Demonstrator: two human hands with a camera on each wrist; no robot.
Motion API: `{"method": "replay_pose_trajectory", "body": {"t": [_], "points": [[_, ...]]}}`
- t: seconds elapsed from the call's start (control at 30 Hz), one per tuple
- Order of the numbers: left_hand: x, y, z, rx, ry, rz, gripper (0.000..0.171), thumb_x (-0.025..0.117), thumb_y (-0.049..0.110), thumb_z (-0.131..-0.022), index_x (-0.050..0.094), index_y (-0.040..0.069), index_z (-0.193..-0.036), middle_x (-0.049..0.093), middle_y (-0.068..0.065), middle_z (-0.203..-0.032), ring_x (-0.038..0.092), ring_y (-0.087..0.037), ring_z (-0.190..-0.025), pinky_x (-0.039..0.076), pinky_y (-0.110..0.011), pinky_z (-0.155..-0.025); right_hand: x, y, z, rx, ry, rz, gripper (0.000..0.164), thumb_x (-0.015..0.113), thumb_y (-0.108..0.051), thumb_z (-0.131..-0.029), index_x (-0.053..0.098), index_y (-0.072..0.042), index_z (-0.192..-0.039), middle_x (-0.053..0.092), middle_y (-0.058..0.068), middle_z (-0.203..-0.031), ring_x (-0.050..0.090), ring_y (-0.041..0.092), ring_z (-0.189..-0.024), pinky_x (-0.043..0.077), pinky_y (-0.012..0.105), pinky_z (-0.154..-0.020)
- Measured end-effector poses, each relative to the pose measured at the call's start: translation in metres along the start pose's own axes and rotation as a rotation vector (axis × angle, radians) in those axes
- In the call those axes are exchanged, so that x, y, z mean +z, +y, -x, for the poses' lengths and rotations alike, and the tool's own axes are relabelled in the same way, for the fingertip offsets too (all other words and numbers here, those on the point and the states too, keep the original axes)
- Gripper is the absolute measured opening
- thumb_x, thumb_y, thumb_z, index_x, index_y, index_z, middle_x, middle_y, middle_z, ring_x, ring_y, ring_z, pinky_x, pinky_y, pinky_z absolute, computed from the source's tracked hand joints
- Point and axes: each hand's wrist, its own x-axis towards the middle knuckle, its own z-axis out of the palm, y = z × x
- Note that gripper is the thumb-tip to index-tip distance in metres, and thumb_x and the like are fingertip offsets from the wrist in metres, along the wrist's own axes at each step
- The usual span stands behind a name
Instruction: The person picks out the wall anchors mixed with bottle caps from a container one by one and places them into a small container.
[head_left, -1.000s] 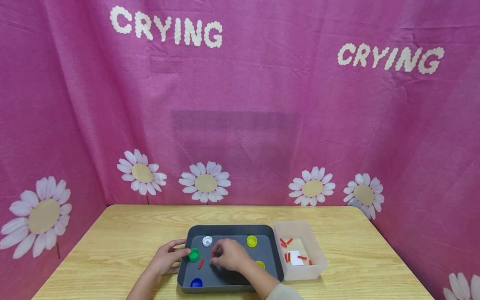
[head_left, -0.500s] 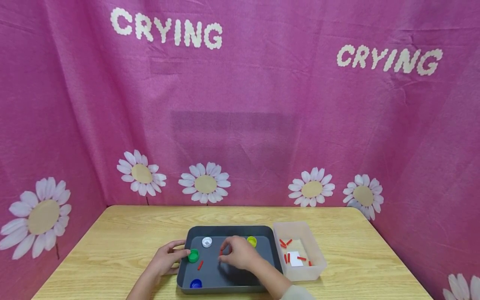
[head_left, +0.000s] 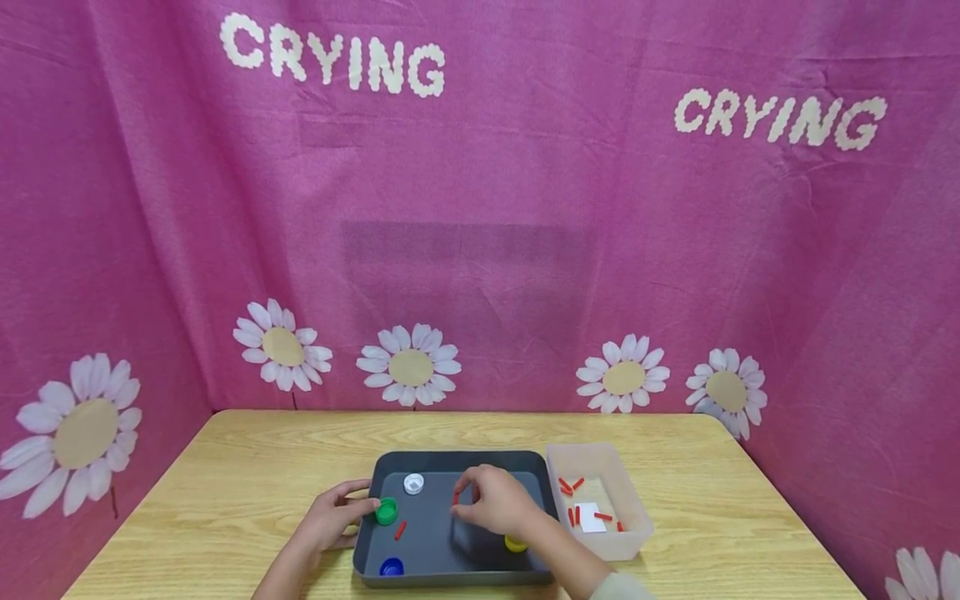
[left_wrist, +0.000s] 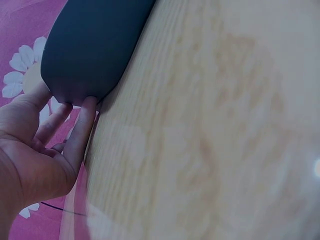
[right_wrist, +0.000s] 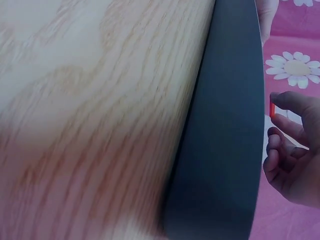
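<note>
My right hand [head_left: 497, 502] hovers over the dark grey tray [head_left: 435, 546], pinching a short red stick [head_left: 456, 498] between thumb and fingertip; the right wrist view also shows this stick [right_wrist: 272, 109]. At the tray's left side, my left hand [head_left: 336, 518] grips the wall, thumb over the rim beside a green bottle cap [head_left: 386, 511] and fingers against the outside. Another red stick [head_left: 401, 531] lies on the tray floor. Around it sit a white cap [head_left: 413, 483] with something small inside, a blue cap [head_left: 392, 567] and a yellow cap [head_left: 515, 544], partly covered by my right arm.
A translucent box [head_left: 609, 547] stands against the tray's right side, with several red sticks [head_left: 603, 517] and a white square [head_left: 590, 523] inside. Both rest on a wooden table [head_left: 255, 467]. A pink daisy-print cloth [head_left: 510, 292] hangs behind the table and along its sides.
My right hand has moved right across the tray with the red stick, now covering the far yellow cap and uncovering part of the near one. My left hand has stayed in place.
</note>
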Motion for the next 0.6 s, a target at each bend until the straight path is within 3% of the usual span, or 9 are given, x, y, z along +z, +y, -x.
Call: {"method": "replay_pose_trajectory", "body": {"t": [0.6], "points": [[0.000,0.000,0.000,-0.001,-0.001,0.000,0.054,0.071,0.022,-0.081,0.053,0.006,-0.130,0.064,-0.009,-0.099,0.058,-0.016,-0.078,0.056,-0.034,-0.063,-0.030,0.014,0.021,-0.020,0.031,-0.001,0.016,0.073,-0.026,-0.079,0.066,-0.016,-0.089,0.050,-0.004,-0.071,0.039,0.004,-0.054,0.033,0.019,-0.049]]}}
